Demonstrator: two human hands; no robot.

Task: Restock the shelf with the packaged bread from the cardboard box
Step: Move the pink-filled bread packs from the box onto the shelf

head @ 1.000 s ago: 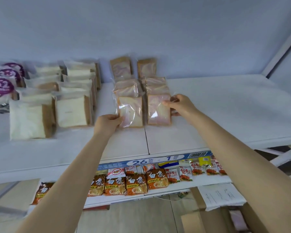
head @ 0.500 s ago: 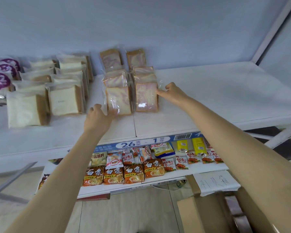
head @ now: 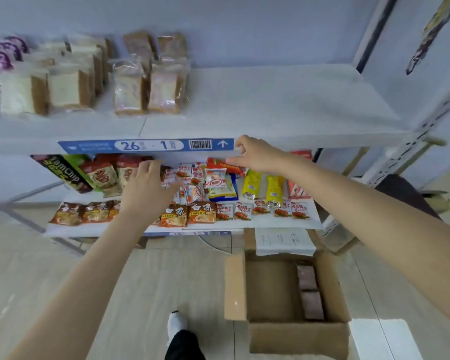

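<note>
Both hands empty, fingers loosely spread: left hand hovers before the snack shelf, right hand by the white shelf's blue-labelled edge, arms outstretched.

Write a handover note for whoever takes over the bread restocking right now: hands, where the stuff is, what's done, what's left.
Left hand: open, empty, in front of the lower snack shelf.
Right hand: open, empty, by the top shelf edge.
Done: pinkish packaged bread stands in two rows on the top shelf, beside the white loaves.
Left: the cardboard box on the floor holds a few more packs along its right wall. Shelf space to the right is free.
</note>
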